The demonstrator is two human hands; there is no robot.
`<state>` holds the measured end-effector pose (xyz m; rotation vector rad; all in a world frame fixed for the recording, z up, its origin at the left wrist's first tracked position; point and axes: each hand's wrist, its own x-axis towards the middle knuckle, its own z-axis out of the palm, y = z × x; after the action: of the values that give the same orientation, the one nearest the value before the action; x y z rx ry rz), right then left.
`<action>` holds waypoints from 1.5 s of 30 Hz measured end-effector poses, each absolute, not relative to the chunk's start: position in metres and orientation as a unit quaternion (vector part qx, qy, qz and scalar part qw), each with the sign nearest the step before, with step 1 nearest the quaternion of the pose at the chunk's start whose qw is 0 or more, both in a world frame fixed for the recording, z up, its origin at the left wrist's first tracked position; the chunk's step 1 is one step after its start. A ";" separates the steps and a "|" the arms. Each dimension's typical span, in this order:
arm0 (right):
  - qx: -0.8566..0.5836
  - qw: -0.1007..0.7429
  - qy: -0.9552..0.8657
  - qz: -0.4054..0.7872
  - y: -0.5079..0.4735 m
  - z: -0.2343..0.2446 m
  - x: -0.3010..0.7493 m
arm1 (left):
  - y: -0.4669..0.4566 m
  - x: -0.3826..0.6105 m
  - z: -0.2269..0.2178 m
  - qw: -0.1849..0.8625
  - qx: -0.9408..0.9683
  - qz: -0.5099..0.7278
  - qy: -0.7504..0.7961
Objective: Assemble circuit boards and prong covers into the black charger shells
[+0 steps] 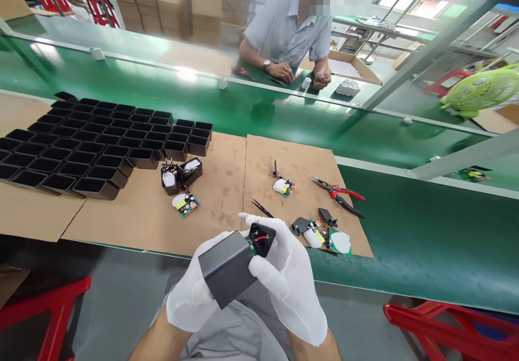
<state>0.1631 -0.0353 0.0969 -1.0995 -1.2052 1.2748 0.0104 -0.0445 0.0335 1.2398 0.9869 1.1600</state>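
Observation:
My left hand [194, 293], in a white glove, is wrapped round a black plastic housing [227, 266] tilted above my lap. Gripped in my right hand [287, 274], also gloved, is a small black end cap [263, 239] with a red wire on its inner side. A strip of green circuit board shows between cap and housing; the rest of the board is hidden. Just beyond my hands lie tweezers [261, 207] on the cardboard. To the right are loose circuit boards [339, 241] with white pads and black caps [300, 226].
Rows of black housings [77, 145] stand at left on cardboard [223, 177]. Near them are two filled housings [190, 171] and a circuit board [185, 204]. Red-and-black pliers [338, 193] lie at right, near another board [284, 187]. A person [292, 42] sits across the green bench.

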 end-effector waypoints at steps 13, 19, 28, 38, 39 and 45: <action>-0.704 0.267 -0.658 0.021 0.005 0.041 0.219 | -0.055 -0.018 0.055 0.746 0.268 0.498 0.351; -0.693 0.274 -0.666 0.037 0.011 0.040 0.218 | -0.054 -0.004 0.075 0.747 0.220 0.528 0.339; -0.566 0.441 -0.548 0.430 -0.054 0.100 0.184 | -0.042 0.017 0.095 0.676 0.189 0.524 0.482; -0.543 0.550 -0.432 0.466 -0.042 0.088 0.156 | -0.062 -0.004 0.056 0.776 0.128 0.551 0.278; -0.544 0.540 -0.443 0.465 -0.039 0.088 0.156 | -0.064 -0.005 0.052 0.790 0.111 0.547 0.255; -0.537 0.422 -0.524 0.510 -0.031 0.101 0.162 | -0.073 -0.004 0.044 0.844 0.054 0.498 0.193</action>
<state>0.1615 -0.0309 0.1014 -1.3442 -1.3110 1.2764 -0.0037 -0.0727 0.0435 0.1143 0.4069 1.0521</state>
